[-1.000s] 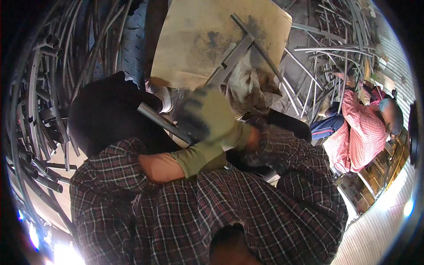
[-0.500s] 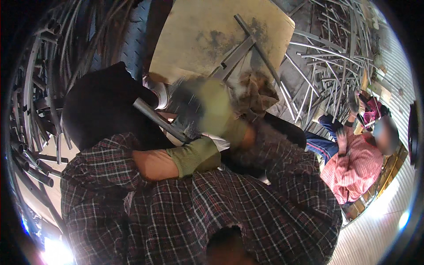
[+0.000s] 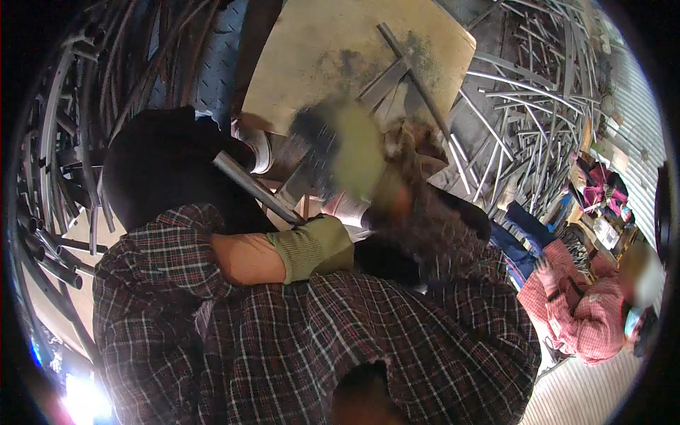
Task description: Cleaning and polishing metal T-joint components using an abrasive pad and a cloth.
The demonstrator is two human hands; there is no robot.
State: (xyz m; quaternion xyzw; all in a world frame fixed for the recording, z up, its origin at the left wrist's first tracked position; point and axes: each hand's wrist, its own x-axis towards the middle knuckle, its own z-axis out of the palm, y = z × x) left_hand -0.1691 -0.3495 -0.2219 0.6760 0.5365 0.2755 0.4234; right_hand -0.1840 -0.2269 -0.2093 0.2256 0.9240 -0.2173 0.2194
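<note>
My left hand, in an olive knit glove, is closed at the lower end of a grey metal tube; its fingers are mostly hidden. The tube slants up to the left across my dark trouser leg. Farther forward, my right hand wears a yellow-green glove with a dark front and is smeared by motion. Whether it holds anything does not show. Just beyond it, a flat grey metal strip and a thin dark tube lie crossed on a tan board with black smudges.
Heaps of metal tubes lie at the left and the far right. A crumpled brown cloth is beside my right hand. A co-worker in a pink checked shirt sits at the right, near a magenta bag.
My right hand has shifted slightly forward and to the right, blurred in both frames. My left hand and the tube stay nearly still. The co-worker has leaned farther right and lowered a raised arm.
</note>
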